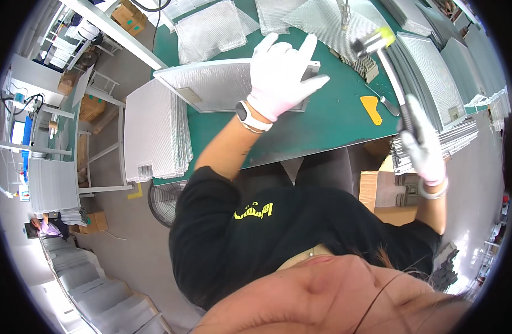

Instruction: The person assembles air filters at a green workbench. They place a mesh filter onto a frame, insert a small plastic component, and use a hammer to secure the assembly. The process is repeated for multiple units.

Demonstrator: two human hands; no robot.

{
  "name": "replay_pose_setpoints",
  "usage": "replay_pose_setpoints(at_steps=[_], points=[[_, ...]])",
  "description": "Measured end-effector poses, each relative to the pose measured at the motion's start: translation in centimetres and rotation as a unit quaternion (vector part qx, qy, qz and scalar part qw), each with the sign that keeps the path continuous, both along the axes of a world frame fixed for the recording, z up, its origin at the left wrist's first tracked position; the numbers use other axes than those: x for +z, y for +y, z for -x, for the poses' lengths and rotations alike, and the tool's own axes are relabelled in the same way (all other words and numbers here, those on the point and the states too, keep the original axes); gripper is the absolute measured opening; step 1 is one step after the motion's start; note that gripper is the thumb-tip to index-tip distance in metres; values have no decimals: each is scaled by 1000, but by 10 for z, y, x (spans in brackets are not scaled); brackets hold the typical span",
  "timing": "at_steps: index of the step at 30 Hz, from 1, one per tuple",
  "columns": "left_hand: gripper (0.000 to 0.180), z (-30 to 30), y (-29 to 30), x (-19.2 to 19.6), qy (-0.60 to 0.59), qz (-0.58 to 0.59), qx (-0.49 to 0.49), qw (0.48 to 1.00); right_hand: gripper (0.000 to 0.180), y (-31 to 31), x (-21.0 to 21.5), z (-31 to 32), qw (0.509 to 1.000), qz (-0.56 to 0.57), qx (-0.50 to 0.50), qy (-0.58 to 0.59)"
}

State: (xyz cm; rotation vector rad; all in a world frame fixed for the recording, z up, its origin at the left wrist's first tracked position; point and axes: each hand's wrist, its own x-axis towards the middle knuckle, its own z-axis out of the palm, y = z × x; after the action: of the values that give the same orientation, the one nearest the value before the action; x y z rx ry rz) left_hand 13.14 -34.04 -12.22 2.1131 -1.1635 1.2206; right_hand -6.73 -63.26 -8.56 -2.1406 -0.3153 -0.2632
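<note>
My left hand (283,77), in a white glove, has its fingers spread over a framed metal mesh panel (222,83). The panel stands tilted on its edge on the green tabletop (334,125). Whether the palm touches it I cannot tell. On the right, my gloved right hand (426,147) is closed round the dark grip of a mallet (391,69). The mallet's yellow-and-black head is raised above the right side of the table. Below it on the tabletop lie a yellow scraper-like piece (371,110) and a screwdriver (387,104).
A stack of mesh sheets (155,131) sits at the table's left; more mesh sheets (211,30) lie at the back. Framed panels (434,72) are stacked on the right, with metal strips (454,142) nearby. Small metal parts (367,69) form a row. A floor fan (162,203) stands lower left.
</note>
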Motion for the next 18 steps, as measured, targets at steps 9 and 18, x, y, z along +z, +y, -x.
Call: replay_pose_setpoints(at_steps=[9,18], points=[[63,4,-22,-7,8,79,84,993,58,27,38,-26,933,352,6,-71],[72,-7,-18,-19,-41,100,63,992,60,39,24,-21,943,304,-60,-124]])
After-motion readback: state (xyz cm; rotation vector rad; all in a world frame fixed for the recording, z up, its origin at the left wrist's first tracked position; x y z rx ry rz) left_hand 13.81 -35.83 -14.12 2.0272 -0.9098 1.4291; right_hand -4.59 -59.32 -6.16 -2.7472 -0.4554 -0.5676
